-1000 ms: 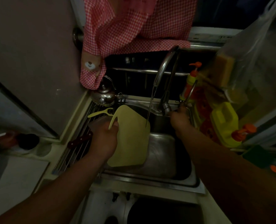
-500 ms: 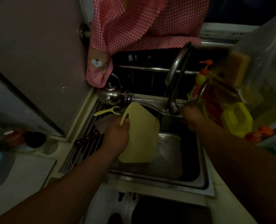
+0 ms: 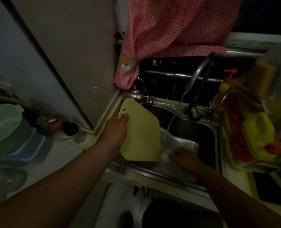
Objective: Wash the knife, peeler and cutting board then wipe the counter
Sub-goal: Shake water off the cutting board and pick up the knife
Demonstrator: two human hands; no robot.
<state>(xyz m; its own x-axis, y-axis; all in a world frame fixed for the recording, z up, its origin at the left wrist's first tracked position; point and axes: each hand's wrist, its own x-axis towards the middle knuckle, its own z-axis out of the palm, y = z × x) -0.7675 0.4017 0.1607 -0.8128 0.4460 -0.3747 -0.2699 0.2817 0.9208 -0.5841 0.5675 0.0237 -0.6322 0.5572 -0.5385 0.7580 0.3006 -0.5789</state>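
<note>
The right hand (image 3: pixel 184 157) has dropped from the chrome tap (image 3: pixel 200 69) into the steel sink (image 3: pixel 218 134), its fingers too dim to tell, while the left hand (image 3: pixel 115 129) pinches the pale yellow plastic cutting board (image 3: pixel 141 137) upright over the sink's left edge.

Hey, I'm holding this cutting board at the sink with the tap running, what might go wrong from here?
The left hand grips the cutting board only by its handle corner, so the thin board might slip into the sink. The water stream lands beside the board, near the right hand, and may splash out. The kettle sits just behind the board's top corner; a swing could knock it.
</note>
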